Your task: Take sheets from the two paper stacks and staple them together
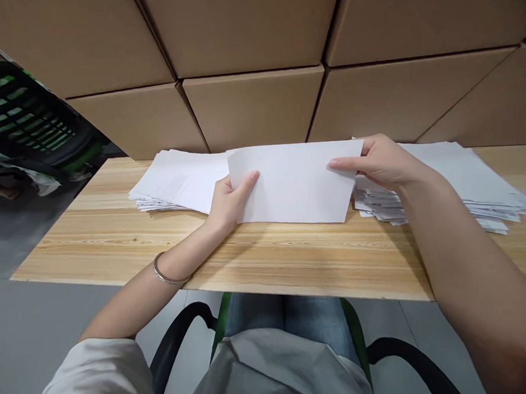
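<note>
A blank white sheet of paper (pixel 295 186) is held up above the wooden table, its long side running left to right. My left hand (pixel 234 199) pinches its left edge, thumb on the near face and fingers behind. At the upper right corner my right hand (pixel 379 161) grips it the same way, thumb lying across the front. Whether the sheet is single or folded I cannot tell. Behind my left hand lies a stack of papers (pixel 173 179) with faint print on top. A thicker, uneven stack of papers (pixel 462 173) sits beyond my right wrist.
Cardboard boxes (pixel 253 108) stand in a wall along the back of the wooden table (pixel 91 231). A black and green chair (pixel 21 116) is at the far left. Black armrests (pixel 178 345) flank my lap below the table's front edge.
</note>
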A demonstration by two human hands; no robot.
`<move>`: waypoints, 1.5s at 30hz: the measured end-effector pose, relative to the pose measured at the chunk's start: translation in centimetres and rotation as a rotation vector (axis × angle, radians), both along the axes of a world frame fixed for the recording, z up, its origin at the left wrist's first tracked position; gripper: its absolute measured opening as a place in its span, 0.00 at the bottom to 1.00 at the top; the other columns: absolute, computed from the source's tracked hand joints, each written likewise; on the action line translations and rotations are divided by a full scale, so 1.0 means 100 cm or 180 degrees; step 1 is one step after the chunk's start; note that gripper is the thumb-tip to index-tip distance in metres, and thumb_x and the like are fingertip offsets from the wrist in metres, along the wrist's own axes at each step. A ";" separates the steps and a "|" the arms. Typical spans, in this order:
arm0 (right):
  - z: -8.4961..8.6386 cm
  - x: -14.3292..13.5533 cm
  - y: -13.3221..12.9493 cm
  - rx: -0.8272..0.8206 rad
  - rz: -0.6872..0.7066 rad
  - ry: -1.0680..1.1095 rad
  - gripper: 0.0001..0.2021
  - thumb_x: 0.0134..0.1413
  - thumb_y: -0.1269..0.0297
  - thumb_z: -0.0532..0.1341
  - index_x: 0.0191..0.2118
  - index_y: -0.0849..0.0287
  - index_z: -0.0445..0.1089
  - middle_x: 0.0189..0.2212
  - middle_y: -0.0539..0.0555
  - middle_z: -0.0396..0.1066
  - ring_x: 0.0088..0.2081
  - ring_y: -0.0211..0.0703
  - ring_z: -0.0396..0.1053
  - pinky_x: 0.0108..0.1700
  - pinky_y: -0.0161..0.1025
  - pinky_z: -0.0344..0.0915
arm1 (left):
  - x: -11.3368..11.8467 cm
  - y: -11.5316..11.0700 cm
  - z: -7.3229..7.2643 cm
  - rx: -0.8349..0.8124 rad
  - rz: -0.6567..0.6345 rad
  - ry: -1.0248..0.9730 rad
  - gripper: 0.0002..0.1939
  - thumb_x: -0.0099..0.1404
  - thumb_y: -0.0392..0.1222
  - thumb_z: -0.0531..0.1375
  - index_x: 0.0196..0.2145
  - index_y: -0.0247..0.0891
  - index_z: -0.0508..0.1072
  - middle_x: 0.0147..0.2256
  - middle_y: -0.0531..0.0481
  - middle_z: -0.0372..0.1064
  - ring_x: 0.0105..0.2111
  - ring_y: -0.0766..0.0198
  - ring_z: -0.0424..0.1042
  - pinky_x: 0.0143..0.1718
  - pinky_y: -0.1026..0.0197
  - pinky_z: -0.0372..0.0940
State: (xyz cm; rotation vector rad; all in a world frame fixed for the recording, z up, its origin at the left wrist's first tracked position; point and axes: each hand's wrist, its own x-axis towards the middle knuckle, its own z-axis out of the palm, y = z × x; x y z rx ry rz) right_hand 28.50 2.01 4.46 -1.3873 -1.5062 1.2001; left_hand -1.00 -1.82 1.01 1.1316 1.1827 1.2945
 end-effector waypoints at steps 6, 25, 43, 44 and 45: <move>0.010 0.006 -0.002 -0.0260 0.0417 -0.0481 0.14 0.48 0.47 0.73 0.33 0.52 0.83 0.36 0.54 0.81 0.38 0.47 0.77 0.40 0.43 0.72 | -0.003 -0.002 0.001 -0.0588 -0.0422 0.0343 0.21 0.56 0.57 0.73 0.37 0.35 0.82 0.38 0.42 0.83 0.34 0.55 0.80 0.34 0.57 0.73; 0.006 0.009 0.002 -0.0425 0.0894 -0.1360 0.14 0.45 0.44 0.72 0.32 0.47 0.84 0.34 0.52 0.82 0.39 0.57 0.79 0.41 0.51 0.76 | -0.007 0.008 -0.016 -0.1008 -0.0764 0.0648 0.20 0.54 0.57 0.74 0.33 0.37 0.83 0.36 0.39 0.83 0.29 0.52 0.81 0.26 0.55 0.75; -0.004 0.009 0.007 -0.0642 0.0916 -0.1344 0.11 0.43 0.47 0.73 0.28 0.47 0.83 0.33 0.51 0.83 0.37 0.55 0.80 0.35 0.47 0.77 | -0.005 0.009 -0.018 -0.0313 -0.0247 0.1530 0.21 0.63 0.39 0.64 0.54 0.37 0.73 0.31 0.50 0.73 0.29 0.60 0.73 0.34 0.56 0.69; -0.005 0.008 0.007 -0.0622 0.0924 -0.1343 0.11 0.43 0.47 0.73 0.29 0.46 0.83 0.34 0.51 0.83 0.37 0.54 0.80 0.34 0.46 0.77 | -0.005 0.008 -0.017 -0.0137 -0.0204 0.1823 0.25 0.63 0.37 0.63 0.58 0.37 0.71 0.30 0.52 0.70 0.28 0.60 0.71 0.36 0.56 0.68; -0.005 0.007 0.007 -0.0610 0.0927 -0.1361 0.11 0.42 0.48 0.73 0.30 0.46 0.84 0.34 0.51 0.83 0.37 0.54 0.80 0.35 0.47 0.77 | -0.004 0.006 -0.015 0.0027 -0.0199 0.2103 0.26 0.63 0.36 0.63 0.60 0.38 0.70 0.29 0.53 0.69 0.27 0.60 0.69 0.37 0.55 0.68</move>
